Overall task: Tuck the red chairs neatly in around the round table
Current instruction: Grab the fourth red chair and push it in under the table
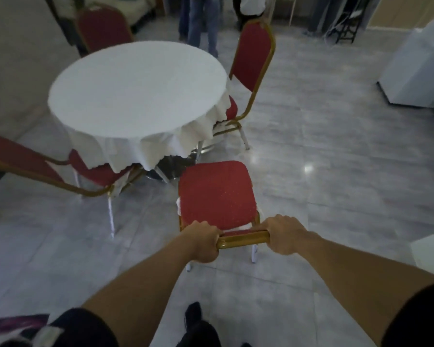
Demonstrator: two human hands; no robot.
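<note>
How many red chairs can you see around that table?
4: one held by both hands, nearest; one at the table's left; one at its right; one behind it. None seem hidden.

A pale grey tiled floor [323, 171] with a glossy sheen carries everything here. The round counter [135, 86], draped in a white cloth [166, 149] with a scalloped hem, stands on it left of centre. Four red chairs stand on the floor around it: one at the far side [103, 28], one at the right [253, 56], one at the left [95, 169], both with seats partly under the cloth, and the nearest chair [217, 194], its seat clear of the cloth.
</note>
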